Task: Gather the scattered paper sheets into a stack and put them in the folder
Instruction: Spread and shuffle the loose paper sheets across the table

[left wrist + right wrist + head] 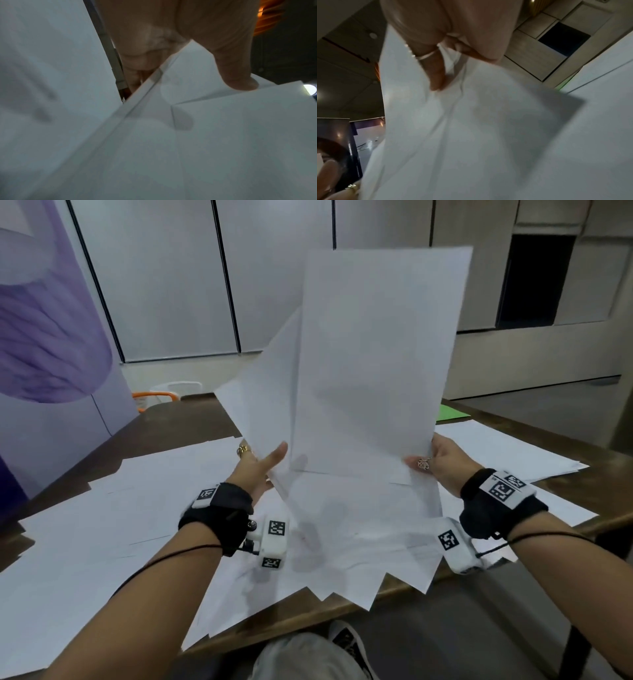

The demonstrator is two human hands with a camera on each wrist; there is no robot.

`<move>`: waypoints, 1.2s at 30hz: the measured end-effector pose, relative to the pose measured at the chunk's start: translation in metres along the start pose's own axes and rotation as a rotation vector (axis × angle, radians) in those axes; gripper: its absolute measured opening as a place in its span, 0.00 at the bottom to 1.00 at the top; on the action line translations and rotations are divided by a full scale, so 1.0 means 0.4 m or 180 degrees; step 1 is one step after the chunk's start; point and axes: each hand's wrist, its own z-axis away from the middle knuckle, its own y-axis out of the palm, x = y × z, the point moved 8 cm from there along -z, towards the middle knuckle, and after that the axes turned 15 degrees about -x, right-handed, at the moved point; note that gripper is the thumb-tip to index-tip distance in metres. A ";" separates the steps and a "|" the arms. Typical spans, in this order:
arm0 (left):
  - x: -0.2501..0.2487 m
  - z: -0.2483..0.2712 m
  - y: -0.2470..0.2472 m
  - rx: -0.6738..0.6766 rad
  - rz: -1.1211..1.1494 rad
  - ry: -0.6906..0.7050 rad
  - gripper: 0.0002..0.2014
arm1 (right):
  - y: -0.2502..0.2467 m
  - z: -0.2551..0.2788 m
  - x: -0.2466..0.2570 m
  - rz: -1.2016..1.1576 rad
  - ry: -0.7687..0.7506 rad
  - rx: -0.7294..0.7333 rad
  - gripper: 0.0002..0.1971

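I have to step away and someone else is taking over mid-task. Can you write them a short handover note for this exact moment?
Left hand: pinches the lower left edge of the raised sheets.
Right hand: holds their lower right edge; both grips look light.
The held sheets stand upright above the table, not yet squared: one is skewed out to the left.
Done: a few sheets gathered.
Left: many loose sheets still cover the table, some overhanging the near edge. A green thing at the far right may be the folder; nothing is in it yet.
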 end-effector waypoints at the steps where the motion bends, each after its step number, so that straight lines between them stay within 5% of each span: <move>1: -0.022 0.003 0.005 0.0021 0.0159 0.0168 0.32 | 0.008 0.003 0.003 0.0017 0.0040 0.0102 0.18; 6: -0.078 0.012 0.058 0.0064 -0.0051 0.0745 0.42 | 0.040 0.005 0.012 0.0088 0.0085 -0.0017 0.16; 11: -0.128 0.021 0.067 -0.0757 -0.0448 0.1395 0.24 | 0.039 -0.017 0.054 0.0302 -0.0099 -0.0490 0.20; 18: -0.281 0.092 0.070 -0.0638 -0.0384 0.2338 0.30 | 0.014 -0.013 0.202 -0.0430 -0.0499 -0.0748 0.24; 24: -0.319 0.253 0.097 -0.1495 -0.0840 0.3192 0.16 | 0.046 0.055 0.222 -0.0456 -0.0776 -0.1191 0.14; 30: -0.366 0.320 0.085 -0.1563 -0.0854 0.3462 0.22 | 0.061 0.094 0.324 -0.0564 -0.1291 -0.1276 0.11; 36: -0.258 0.294 0.023 -0.1168 -0.1182 0.3284 0.34 | 0.132 0.110 0.221 -0.0437 -0.0693 -0.0743 0.10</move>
